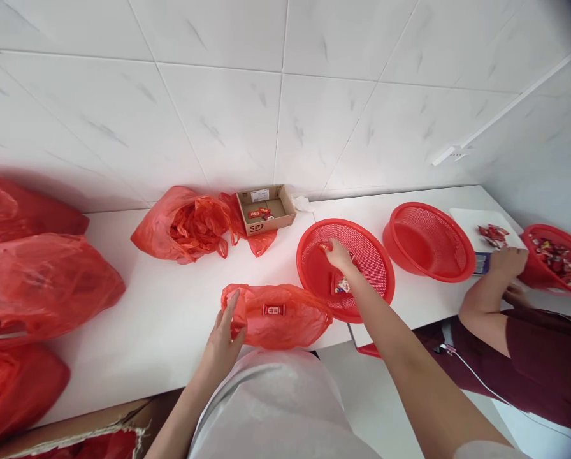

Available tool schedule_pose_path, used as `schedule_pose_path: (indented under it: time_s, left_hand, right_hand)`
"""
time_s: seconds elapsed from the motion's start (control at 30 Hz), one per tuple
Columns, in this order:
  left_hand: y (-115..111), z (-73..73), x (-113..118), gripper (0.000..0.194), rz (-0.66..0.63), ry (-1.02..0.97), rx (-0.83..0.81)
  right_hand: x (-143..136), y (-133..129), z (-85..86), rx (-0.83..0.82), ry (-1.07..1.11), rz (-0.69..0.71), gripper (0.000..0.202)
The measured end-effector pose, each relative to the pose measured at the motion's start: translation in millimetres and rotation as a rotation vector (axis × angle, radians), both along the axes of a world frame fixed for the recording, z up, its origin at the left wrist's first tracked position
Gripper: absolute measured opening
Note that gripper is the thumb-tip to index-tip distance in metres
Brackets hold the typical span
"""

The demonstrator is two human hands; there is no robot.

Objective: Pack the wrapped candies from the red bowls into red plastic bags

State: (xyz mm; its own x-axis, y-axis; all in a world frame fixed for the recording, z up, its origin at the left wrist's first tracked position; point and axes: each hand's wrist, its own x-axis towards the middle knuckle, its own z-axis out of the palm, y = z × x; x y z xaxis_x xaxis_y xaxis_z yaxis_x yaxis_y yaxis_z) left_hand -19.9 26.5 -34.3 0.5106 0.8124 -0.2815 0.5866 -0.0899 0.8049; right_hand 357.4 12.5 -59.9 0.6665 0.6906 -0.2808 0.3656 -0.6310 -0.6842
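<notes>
My right hand (339, 256) is inside the red perforated basket (309, 280), its fingers closed on a small red wrapped packet (324, 246). Beneath that hand and forearm, a few more wrapped packets (341, 284) lie on the basket's bottom, partly covered. My left hand (224, 339) rests against the left end of a red plastic bag (290, 328), thumb and fingers spread apart. One red packet with white lettering (273, 310) shows on the bag, which lies at the table's front edge, touching the basket.
An open cardboard box (285, 220) holding a few packets stands near the wall, beside a bunched red bag (185, 226). Full red bags (51, 274) crowd the left. To the right are another red basket (429, 239), a scale with packets (477, 217), and a co-worker's arm (486, 299).
</notes>
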Motion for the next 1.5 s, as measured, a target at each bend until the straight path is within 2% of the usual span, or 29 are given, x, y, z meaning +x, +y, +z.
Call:
schedule_pose_path:
  time_s: [0.1,0.2,0.37,0.43,0.53,0.7,0.83,0.93,1.07,1.2,1.33,1.5]
  left_hand:
    - [-0.1,6.7,-0.6,0.065,0.012,0.031,0.007]
    - [0.3,9.7,1.7,0.065,0.043,0.043,-0.004]
    - [3.5,10.3,7.8,0.063,0.069,0.069,-0.033]
    - [4.5,11.7,9.4,0.064,0.073,0.071,-0.042]
    - [4.9,14.0,9.1,0.064,0.088,0.054,-0.052]
    - [4.6,8.3,3.2,0.065,0.102,0.042,-0.067]
    - [4.7,1.7,-1.2,0.069,0.119,0.006,-0.054]
    - [5.0,3.7,-2.3,0.064,0.108,-0.016,-0.042]
    - [3.8,14.8,2.0,0.039,0.070,-0.032,-0.148]
    - [0.1,25.4,10.2,0.041,0.073,-0.176,-0.217]
    - [-3.0,27.1,13.2,0.042,0.077,-0.296,-0.299]
    - [-4.1,22.1,11.9,0.040,0.119,-0.319,-0.349]
  right_hand:
    - [6.6,3.8,-28.1,-0.057,-0.040,-0.003,0.053]
    - [7.5,8.3,-45.9,-0.079,-0.049,-0.020,0.057]
    - [-0.1,9.3,-52.3,-0.024,0.038,-0.052,0.031]
    - [-7.6,6.9,-47.5,0.024,0.130,-0.047,0.024]
    - [-24.6,-1.0,-31.9,0.136,0.275,-0.031,0.029]
    - [-66.0,-25.2,17.5,0.327,0.406,0.002,0.042]
    - [-100.4,-41.5,58.6,0.401,0.393,0.038,0.036]
    - [-121.5,-47.2,75.8,0.457,0.358,0.123,0.031]
    - [-151.6,-50.7,81.1,0.423,0.288,0.298,0.029]
    - [-186.1,-54.7,74.2,0.330,0.296,0.427,0.021]
    - [-206.7,-57.4,65.0,0.313,0.270,0.461,0.016]
    - [-210.1,-58.7,60.9,0.308,0.276,0.470,0.016]
